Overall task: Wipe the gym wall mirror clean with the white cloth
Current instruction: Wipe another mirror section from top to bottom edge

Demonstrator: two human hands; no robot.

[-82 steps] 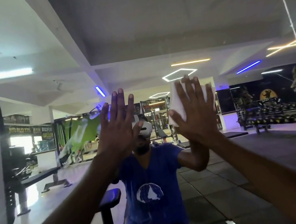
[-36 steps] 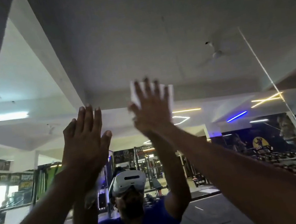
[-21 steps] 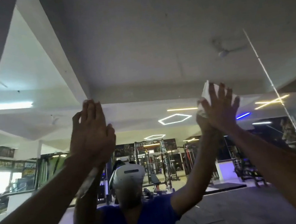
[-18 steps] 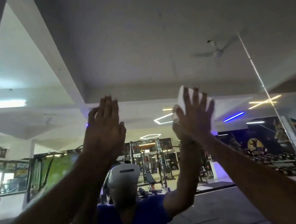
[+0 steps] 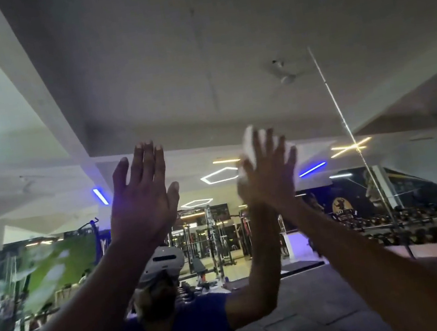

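Note:
The wall mirror (image 5: 204,62) fills the view and reflects the gym ceiling, lights and me in a blue shirt. My right hand (image 5: 268,175) is raised with fingers spread straight and presses the white cloth (image 5: 248,144) flat against the glass; the cloth shows above and left of the fingers and is blurred. My left hand (image 5: 142,196) is raised beside it, fingers straight and together, palm toward the glass. Whether the left palm touches the mirror cannot be told.
A thin seam between mirror panels (image 5: 348,129) runs down at the right. Reflected in the glass are weight racks (image 5: 407,225), a bench (image 5: 198,267) and a green banner (image 5: 53,263). A white wall edge stands at the far left.
My right hand has swept the cloth sideways across the upper glass, right then back left. My left hand stays raised beside it. The view tilted up compared with 2.3 s ago.

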